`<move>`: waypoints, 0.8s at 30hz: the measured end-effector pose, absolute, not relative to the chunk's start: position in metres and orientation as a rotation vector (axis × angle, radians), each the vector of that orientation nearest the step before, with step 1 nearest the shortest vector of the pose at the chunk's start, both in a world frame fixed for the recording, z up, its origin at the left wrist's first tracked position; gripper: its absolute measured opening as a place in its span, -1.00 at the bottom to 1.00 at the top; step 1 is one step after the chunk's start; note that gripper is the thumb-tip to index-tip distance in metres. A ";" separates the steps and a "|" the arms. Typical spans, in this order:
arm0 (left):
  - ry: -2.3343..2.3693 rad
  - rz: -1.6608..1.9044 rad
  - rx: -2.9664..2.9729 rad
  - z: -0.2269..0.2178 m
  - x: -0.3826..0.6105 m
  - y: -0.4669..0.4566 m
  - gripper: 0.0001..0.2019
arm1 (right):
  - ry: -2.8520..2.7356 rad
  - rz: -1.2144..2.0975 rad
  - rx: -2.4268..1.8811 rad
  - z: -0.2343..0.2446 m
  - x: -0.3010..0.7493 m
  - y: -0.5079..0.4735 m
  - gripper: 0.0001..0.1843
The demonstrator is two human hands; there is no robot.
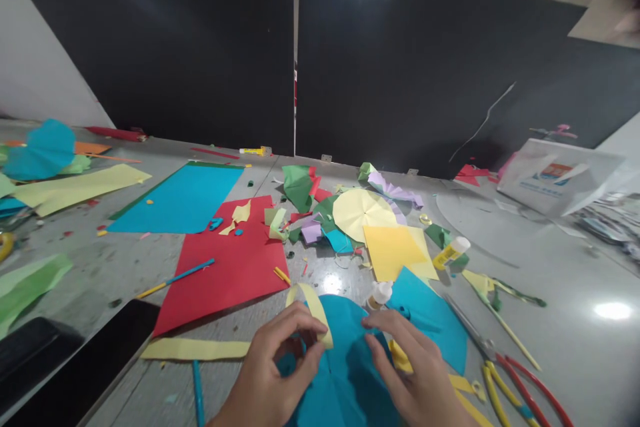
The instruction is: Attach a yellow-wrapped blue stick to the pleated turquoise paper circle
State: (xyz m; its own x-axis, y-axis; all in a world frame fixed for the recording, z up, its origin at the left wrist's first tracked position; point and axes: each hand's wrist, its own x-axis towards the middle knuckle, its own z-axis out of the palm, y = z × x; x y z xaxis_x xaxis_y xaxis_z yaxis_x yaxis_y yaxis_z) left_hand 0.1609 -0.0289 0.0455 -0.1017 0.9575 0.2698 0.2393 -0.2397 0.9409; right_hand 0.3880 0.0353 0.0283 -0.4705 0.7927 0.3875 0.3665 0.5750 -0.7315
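Grey surface (550, 267) is littered with paper offcuts. A red sheet (235, 267) lies left of centre. Teal pleated paper (345, 360) lies near centre. The right hand (420, 380) rests on it, fingers spread, gripping nothing. The left hand (275, 373) fingers pinch the yellow strip (316, 310), looped over the teal paper's far-left edge.

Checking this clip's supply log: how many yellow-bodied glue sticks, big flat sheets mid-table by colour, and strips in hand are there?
Yellow-bodied glue sticks: 2
Red sheet: 1
Blue sheet: 1
Orange-yellow sheet: 1
Pale yellow strip in left hand: 1
Total: 6
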 end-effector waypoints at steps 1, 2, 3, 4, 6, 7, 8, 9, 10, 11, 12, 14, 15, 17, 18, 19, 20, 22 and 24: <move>1.350 1.385 1.523 0.045 0.160 -0.029 -0.91 | -2.127 0.683 -0.962 0.027 0.390 0.038 -0.77; 1.353 1.374 1.555 0.044 0.160 -0.029 -0.91 | -2.191 0.621 -1.008 0.025 0.391 0.039 -0.72; 1.359 1.358 1.606 0.042 0.160 -0.029 -0.91 | -2.258 0.566 -1.049 0.023 0.391 0.040 -0.66; 1.371 1.335 1.669 0.039 0.160 -0.029 -0.91 | -2.314 0.521 -1.079 0.021 0.390 0.039 -0.61; 1.398 1.255 1.816 0.030 0.161 -0.029 -0.86 | -2.382 0.501 -1.081 0.017 0.386 0.035 -0.58; 1.406 1.196 1.896 0.025 0.161 -0.029 -0.83 | -2.400 0.514 -1.061 0.016 0.384 0.032 -0.58; 1.402 1.135 1.977 0.020 0.162 -0.030 -0.80 | -2.417 0.528 -1.036 0.016 0.382 0.029 -0.59; 1.391 1.078 2.052 0.015 0.163 -0.031 -0.78 | -2.434 0.543 -1.013 0.016 0.380 0.027 -0.58; 1.379 1.035 2.114 0.012 0.163 -0.033 -0.76 | -2.454 0.555 -0.987 0.016 0.379 0.024 -0.58; 1.373 1.007 2.155 0.009 0.163 -0.034 -0.75 | -2.479 0.560 -0.959 0.017 0.378 0.023 -0.58; 1.375 0.996 2.176 0.008 0.163 -0.035 -0.75 | -2.503 0.550 -0.931 0.016 0.378 0.022 -0.59; 1.383 1.007 2.171 0.009 0.163 -0.036 -0.73 | -2.542 0.493 -0.891 0.013 0.379 0.022 -0.63; 1.389 1.033 2.159 0.011 0.162 -0.036 -0.71 | -2.551 0.450 -0.884 0.010 0.379 0.023 -0.65; 1.394 1.123 2.139 0.017 0.161 -0.035 -0.68 | -2.545 0.348 -0.878 0.004 0.381 0.026 -0.67; 1.392 1.182 2.134 0.020 0.160 -0.034 -0.66 | -2.535 0.299 -0.876 0.001 0.381 0.028 -0.67; 1.387 1.245 2.132 0.023 0.159 -0.033 -0.63 | -2.525 0.258 -0.871 0.000 0.382 0.030 -0.68; 1.379 1.308 2.132 0.025 0.159 -0.032 -0.61 | -2.515 0.227 -0.859 0.000 0.382 0.032 -0.69; 1.352 1.421 2.138 0.030 0.157 -0.030 -0.60 | -2.493 0.196 -0.800 0.006 0.382 0.033 -0.72; 1.345 1.521 2.134 0.034 0.155 -0.028 -0.62 | -2.466 0.212 -0.713 0.014 0.378 0.030 -0.76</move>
State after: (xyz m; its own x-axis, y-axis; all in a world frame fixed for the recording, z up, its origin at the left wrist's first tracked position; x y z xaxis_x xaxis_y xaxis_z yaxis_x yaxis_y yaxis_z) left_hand 0.1547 -0.0284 0.0339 0.0591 0.7558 0.6521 0.5545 -0.5681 0.6081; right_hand 0.3782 0.0297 0.0143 -0.7026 0.5330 0.4714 0.4448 0.8461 -0.2937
